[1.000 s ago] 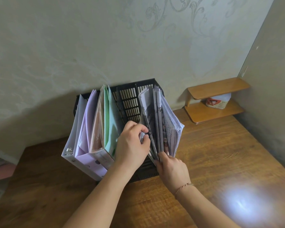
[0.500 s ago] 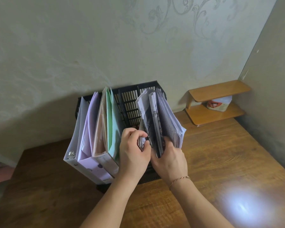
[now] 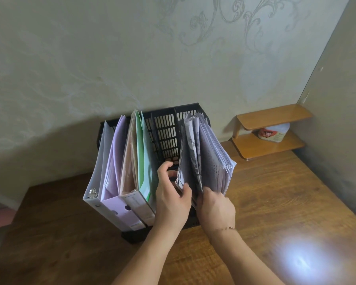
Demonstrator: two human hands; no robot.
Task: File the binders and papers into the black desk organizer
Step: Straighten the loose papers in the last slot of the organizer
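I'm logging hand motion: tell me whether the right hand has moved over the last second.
Yes. The right hand has risen from the organizer's front base, now gripping the papers' lower edge.

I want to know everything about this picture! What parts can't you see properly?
All in the head view:
- Print on the papers: too small and blurred to read.
- Front of the black organizer: hidden behind both hands and the binders.
- Right hand fingertips: tucked among the papers.
- Label on the tub on the wooden shelf: too small.
- Elbows: cut off by the bottom edge.
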